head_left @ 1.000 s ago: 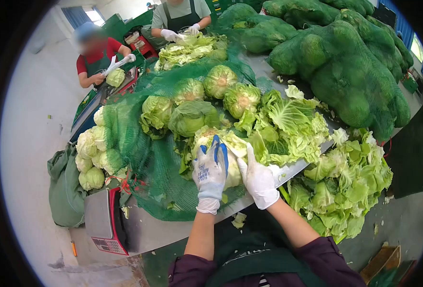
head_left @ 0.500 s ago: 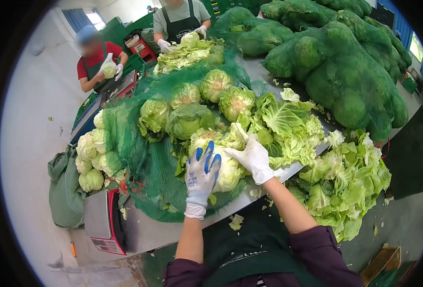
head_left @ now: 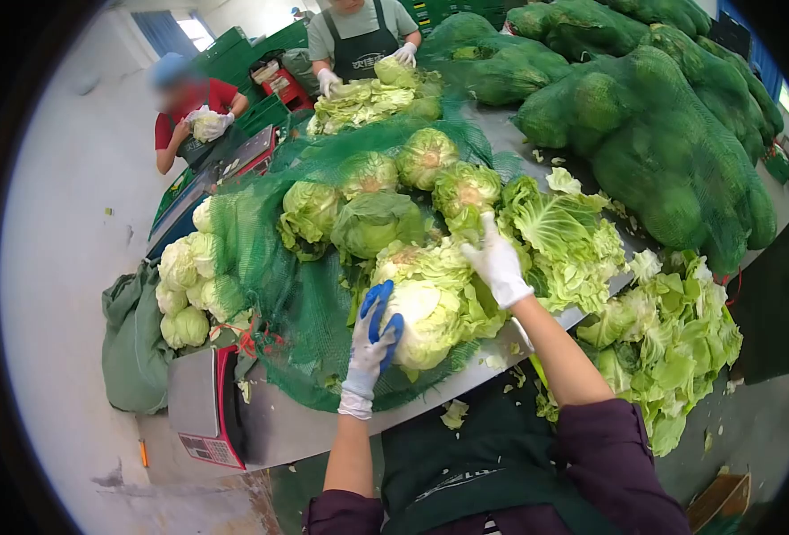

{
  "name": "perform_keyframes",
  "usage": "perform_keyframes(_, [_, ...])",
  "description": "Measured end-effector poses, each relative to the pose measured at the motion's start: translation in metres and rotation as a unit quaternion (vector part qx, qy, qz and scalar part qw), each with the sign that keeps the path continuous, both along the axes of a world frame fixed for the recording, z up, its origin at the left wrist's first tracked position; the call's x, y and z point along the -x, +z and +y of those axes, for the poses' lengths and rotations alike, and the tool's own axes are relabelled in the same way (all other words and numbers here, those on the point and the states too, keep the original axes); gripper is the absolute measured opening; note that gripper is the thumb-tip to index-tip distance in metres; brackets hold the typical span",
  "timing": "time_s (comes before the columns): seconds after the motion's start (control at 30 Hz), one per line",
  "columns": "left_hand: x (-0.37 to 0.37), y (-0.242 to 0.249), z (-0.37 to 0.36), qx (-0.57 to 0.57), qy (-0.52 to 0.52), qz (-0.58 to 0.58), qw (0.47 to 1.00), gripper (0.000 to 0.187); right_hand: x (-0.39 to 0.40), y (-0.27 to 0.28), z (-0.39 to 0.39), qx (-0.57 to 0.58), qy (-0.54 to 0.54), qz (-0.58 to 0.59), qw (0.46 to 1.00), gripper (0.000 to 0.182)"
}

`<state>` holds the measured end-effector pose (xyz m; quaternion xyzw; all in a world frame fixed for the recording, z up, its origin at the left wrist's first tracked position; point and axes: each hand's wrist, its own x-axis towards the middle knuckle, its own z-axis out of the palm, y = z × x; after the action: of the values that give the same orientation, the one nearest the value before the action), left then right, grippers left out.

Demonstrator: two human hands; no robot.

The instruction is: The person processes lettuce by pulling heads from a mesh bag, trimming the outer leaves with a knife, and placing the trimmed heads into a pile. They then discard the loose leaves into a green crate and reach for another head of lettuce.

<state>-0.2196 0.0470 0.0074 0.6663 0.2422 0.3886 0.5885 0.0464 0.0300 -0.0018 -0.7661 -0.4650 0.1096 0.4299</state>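
Observation:
A partly stripped pale cabbage (head_left: 426, 321) lies at the table's near edge, its outer leaves loose at the top and right. My left hand (head_left: 372, 348), in a white glove with blue fingertips, presses its curved fingers against the cabbage's left side and steadies it. My right hand (head_left: 499, 267), in a white glove, is over the loose leaves at the upper right. Its thumb and a finger are spread; the other fingers are partly hidden. Just beyond its fingertip sits a cabbage with a brownish stem end (head_left: 468, 192). Beside it lie detached green leaves (head_left: 550, 227).
Green netting (head_left: 296, 330) spreads under several untrimmed cabbages. Pale trimmed cabbages (head_left: 183, 267) are piled left, by a red-edged scale (head_left: 203, 406). Full net sacks (head_left: 644, 152) stand back right; a leaf heap (head_left: 662, 348) is at right. Two co-workers (head_left: 359, 49) handle cabbages at the back.
My right hand has moved up and away from the cabbage's top, its fingers opening out. My left hand has shifted from the cabbage's front to its left side. The view has swung slightly.

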Motion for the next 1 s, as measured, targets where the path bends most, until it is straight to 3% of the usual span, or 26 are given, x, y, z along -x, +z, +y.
perform_keyframes(0.07, [0.007,-0.001,0.002,0.001,-0.002,-0.010,1.000,0.070,0.017,0.038,-0.035,-0.048,-0.058,0.024,0.997,0.058])
perform_keyframes(0.13, [0.006,-0.004,0.001,0.083,0.024,-0.079,0.993,0.068,0.040,0.028,-0.067,-0.094,-0.045,0.044,0.994,0.051])
perform_keyframes(0.17, [0.003,-0.003,0.000,0.084,0.025,-0.079,0.993,0.068,0.060,0.040,-0.088,-0.079,0.008,0.173,0.982,0.058])
perform_keyframes(0.2, [-0.001,-0.001,-0.002,0.086,0.045,-0.083,0.992,0.067,0.079,-0.023,-0.085,-0.124,0.032,0.153,0.980,0.075])
perform_keyframes(0.23, [-0.005,0.001,-0.006,0.089,0.065,-0.086,0.990,0.066,0.106,-0.020,-0.098,-0.037,0.031,0.108,0.993,0.091])
perform_keyframes(0.27, [-0.008,0.004,-0.011,0.091,0.064,-0.086,0.990,0.066,0.122,-0.006,-0.097,-0.043,0.007,0.113,0.993,0.094])
perform_keyframes(0.33, [-0.014,0.017,-0.019,0.000,0.132,0.040,0.990,0.059,0.113,0.014,-0.091,-0.063,0.064,0.136,0.987,0.098])
perform_keyframes(0.37, [-0.014,0.024,-0.026,-0.005,0.132,0.043,0.990,0.059,0.084,0.028,-0.075,-0.077,0.144,0.155,0.974,0.098])
perform_keyframes(0.43, [-0.018,0.021,-0.060,-0.068,0.202,0.055,0.975,0.061,0.039,0.053,-0.050,-0.074,0.238,0.085,0.965,0.079])
perform_keyframes(0.47, [-0.023,-0.002,-0.069,-0.083,0.202,-0.017,0.976,0.054,0.020,0.073,-0.041,-0.011,0.271,0.132,0.954,0.071])
perform_keyframes(0.5, [-0.028,-0.023,-0.069,-0.092,0.198,-0.019,0.976,0.055,0.003,0.071,-0.025,-0.006,0.292,0.133,0.947,0.068])
perform_keyframes(0.57, [-0.028,0.007,-0.079,-0.130,0.142,0.193,0.962,0.049,-0.020,0.044,-0.003,0.081,0.264,-0.014,0.961,0.063])
perform_keyframes(0.6, [-0.031,0.017,-0.075,-0.103,0.140,0.163,0.971,0.045,-0.022,0.042,-0.005,0.080,0.259,-0.016,0.962,0.063])
perform_keyframes(0.63, [-0.035,0.023,-0.068,-0.103,0.138,0.161,0.972,0.045,-0.020,0.036,-0.013,0.037,0.247,0.065,0.966,0.062])
perform_keyframes(0.67, [-0.041,0.031,-0.055,-0.224,0.172,0.163,0.945,0.046,-0.017,0.031,-0.019,-0.007,0.233,0.145,0.962,0.062])
perform_keyframes(0.7, [-0.049,0.036,-0.046,-0.336,0.205,0.166,0.904,0.047,-0.013,0.017,-0.020,-0.050,0.215,0.126,0.967,0.068])
perform_keyframes(0.73, [-0.064,0.041,-0.035,-0.358,0.201,0.151,0.899,0.044,-0.006,0.021,-0.028,-0.042,0.174,0.058,0.982,0.068])
perform_keyframes(0.77, [-0.077,0.037,-0.022,-0.357,0.191,0.177,0.897,0.041,0.000,0.028,-0.037,-0.038,0.130,-0.011,0.991,0.068])
perform_keyframes(0.83, [-0.082,-0.001,0.009,-0.309,0.162,0.094,0.932,0.034,0.018,0.045,-0.064,0.042,0.027,0.039,0.998,0.062])
perform_keyframes(0.87, [-0.087,-0.001,0.013,-0.312,0.160,0.091,0.932,0.034,0.024,0.030,-0.074,0.002,0.002,0.026,1.000,0.058])
perform_keyframes(1.0, [-0.100,0.003,0.006,-0.294,0.216,0.133,0.922,0.028,0.067,0.020,-0.109,0.060,-0.002,0.005,0.998,0.071])
